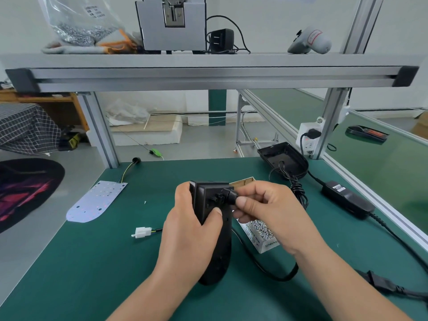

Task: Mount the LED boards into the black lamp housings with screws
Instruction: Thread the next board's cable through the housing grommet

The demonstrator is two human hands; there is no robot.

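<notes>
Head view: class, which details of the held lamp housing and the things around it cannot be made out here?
All in the head view:
- Black housing interior: turned away, and the left hand wraps it.
- Cable fitting: partly covered by the right hand; how it seats is unclear.
- Screw box: middle behind the right hand; screws too small to count.
- Bag label above the shelf: too small to read.

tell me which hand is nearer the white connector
Left. The left hand, gripping the black housing, sits just right of the white connector; the right hand, pinching the housing's cable fitting, is farther right.
</notes>
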